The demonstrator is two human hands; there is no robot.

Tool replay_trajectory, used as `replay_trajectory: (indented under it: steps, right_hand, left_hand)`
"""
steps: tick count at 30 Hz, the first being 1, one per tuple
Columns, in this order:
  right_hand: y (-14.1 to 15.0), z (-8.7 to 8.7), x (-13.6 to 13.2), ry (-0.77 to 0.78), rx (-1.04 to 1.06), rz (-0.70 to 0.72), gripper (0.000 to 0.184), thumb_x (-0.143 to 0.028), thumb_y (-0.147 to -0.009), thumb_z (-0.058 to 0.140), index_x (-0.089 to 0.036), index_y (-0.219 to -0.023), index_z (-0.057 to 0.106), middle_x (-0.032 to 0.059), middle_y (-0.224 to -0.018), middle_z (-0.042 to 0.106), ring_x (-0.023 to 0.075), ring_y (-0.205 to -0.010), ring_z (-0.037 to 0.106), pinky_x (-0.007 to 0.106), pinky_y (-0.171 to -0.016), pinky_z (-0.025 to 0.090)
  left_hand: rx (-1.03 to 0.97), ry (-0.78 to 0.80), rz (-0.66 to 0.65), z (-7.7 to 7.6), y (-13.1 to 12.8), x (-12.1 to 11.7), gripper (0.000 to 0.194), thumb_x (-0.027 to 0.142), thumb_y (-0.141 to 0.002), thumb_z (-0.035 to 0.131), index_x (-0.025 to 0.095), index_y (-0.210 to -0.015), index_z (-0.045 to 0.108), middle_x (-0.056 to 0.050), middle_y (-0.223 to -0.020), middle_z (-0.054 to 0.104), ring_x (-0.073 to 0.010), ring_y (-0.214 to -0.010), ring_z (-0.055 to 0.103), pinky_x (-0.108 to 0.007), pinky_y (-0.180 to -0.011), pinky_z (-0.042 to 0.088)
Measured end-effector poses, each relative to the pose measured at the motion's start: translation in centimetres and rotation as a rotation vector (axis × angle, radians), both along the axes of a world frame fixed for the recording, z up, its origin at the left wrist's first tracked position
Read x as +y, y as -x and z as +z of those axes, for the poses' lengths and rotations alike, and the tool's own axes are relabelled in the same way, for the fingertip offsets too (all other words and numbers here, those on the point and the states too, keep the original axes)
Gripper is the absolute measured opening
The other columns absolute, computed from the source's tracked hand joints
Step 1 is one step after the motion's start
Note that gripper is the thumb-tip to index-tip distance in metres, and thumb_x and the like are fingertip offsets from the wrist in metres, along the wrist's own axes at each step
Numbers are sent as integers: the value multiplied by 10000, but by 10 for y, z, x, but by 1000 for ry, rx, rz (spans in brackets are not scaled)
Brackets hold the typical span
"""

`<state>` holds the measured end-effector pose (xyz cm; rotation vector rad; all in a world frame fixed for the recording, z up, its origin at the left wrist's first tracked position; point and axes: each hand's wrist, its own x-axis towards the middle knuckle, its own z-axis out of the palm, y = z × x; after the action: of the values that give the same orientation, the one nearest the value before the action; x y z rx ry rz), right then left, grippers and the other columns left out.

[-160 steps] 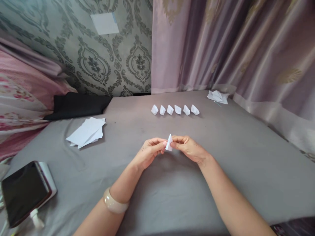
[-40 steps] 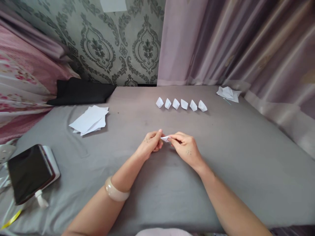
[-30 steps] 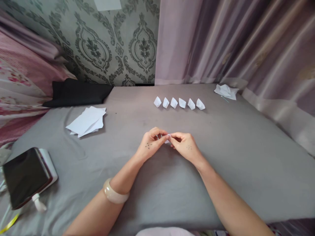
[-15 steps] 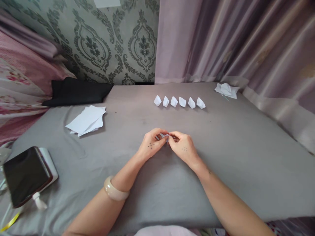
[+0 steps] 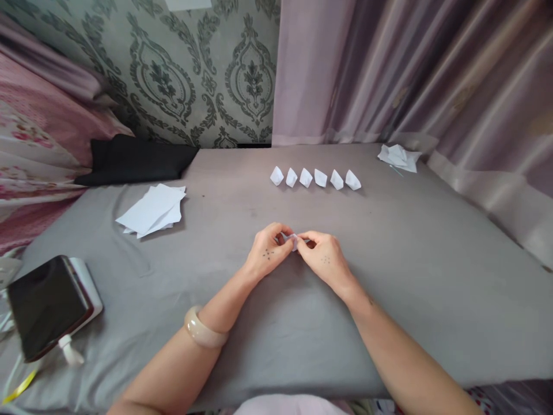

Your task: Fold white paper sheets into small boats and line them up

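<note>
Over the middle of the grey cloth, my left hand point(image 5: 270, 249) and my right hand point(image 5: 323, 255) meet at the fingertips. Between them is a small folded piece of white paper point(image 5: 294, 242), pinched from both sides. Most of it is hidden behind my fingers and thumbs, so its full shape does not show. Beyond my hands, a row of several small folded white paper shapes point(image 5: 306, 178) stands on the cloth, each pointed at the top.
A stack of white paper sheets point(image 5: 151, 211) lies to the left. Farther left is a dark-screened device point(image 5: 49, 305) with a white cable plug. Black fabric point(image 5: 138, 159) sits at the back left, and more white papers point(image 5: 400, 157) at the back right by the curtain point(image 5: 367, 75).
My fingertips have shifted slightly apart, and a little more of the folded paper shows between them. The row of paper shapes stays where it was.
</note>
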<state>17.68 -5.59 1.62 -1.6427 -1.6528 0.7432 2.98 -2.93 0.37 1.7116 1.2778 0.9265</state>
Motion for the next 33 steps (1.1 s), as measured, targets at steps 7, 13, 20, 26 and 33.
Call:
replay_trajectory:
  steps: [7, 13, 20, 26, 33]
  right_hand:
    - [-2, 3, -1, -4, -9, 37, 241, -320, -854, 534, -214, -779, 737, 42, -734, 733, 174, -655, 652, 276, -639, 451]
    - [-2, 0, -2, -13, -10, 43, 219, -277, -848, 528, -205, -809, 731, 37, -764, 733, 169, -682, 664, 261, -645, 466]
    - [-2, -7, 1, -83, 30, 72, 208, -228, -846, 510, -212, -851, 718, 37, -843, 729, 162, -722, 671, 252, -656, 486]
    - [2, -13, 2, -125, 28, 85, 196, -224, -862, 503, -206, -896, 695, 41, -868, 720, 158, -743, 672, 256, -684, 501]
    - [2, -14, 2, -231, -2, 132, 212, -219, -874, 513, -237, -1031, 653, 29, -951, 701, 155, -793, 665, 268, -740, 514]
  left_hand:
    - [28, 26, 9, 5, -1, -2, 130, 270, -769, 581, 168, -808, 651, 17, -618, 544, -91, -536, 460, -208, -544, 362]
    - [55, 52, 31, 7, 0, -2, 143, 199, -731, 546, 162, -818, 653, 26, -602, 553, -90, -532, 473, -204, -542, 376]
    - [68, 15, 84, 4, 0, 0, 176, 141, -699, 520, 153, -813, 654, 9, -643, 596, -91, -548, 513, -202, -546, 400]
    - [106, -103, 84, -2, 1, 2, 117, 121, -713, 543, 148, -776, 638, -6, -694, 611, -92, -587, 553, -204, -579, 432]
    - [175, -262, 29, -6, 1, 1, 134, 111, -760, 541, 152, -829, 649, -31, -767, 614, -101, -636, 568, -213, -605, 460]
